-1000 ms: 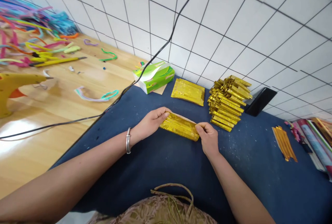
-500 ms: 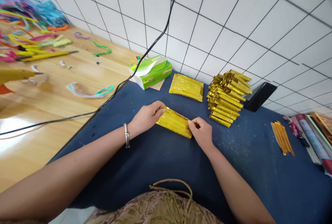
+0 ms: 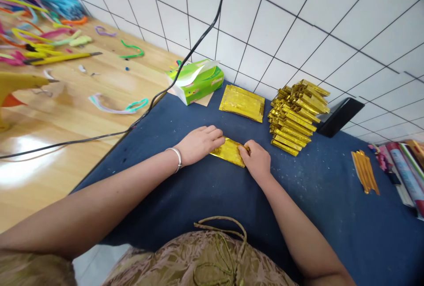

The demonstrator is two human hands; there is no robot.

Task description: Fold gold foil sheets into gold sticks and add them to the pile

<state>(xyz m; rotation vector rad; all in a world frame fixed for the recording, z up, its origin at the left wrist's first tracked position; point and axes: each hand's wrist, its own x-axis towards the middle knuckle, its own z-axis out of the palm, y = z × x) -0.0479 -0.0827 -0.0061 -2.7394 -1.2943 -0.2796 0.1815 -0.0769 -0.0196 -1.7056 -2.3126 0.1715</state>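
The gold foil (image 3: pixel 229 152) lies on the blue-covered desk (image 3: pixel 198 193), between its near and far edges. The left hand (image 3: pixel 200 144), fingers outstretched, covers the foil's left end; the right hand (image 3: pixel 256 159) pinches the other. Toward the far edge sit gold sheets (image 3: pixel 242 103) and stacked strips (image 3: pixel 294 120).

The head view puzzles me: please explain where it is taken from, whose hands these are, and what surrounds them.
No machine: a camera worn on the person's head looks down at their bare hands. The left hand lies over one end of a gold foil piece; the right hand grips the other. Beyond, on the dark blue surface, are a stack of gold foil sheets, a pile of folded gold strips, a green tissue box and a black smartphone. On the wood to the left lie a yellow glue gun and colourful pipe cleaners.
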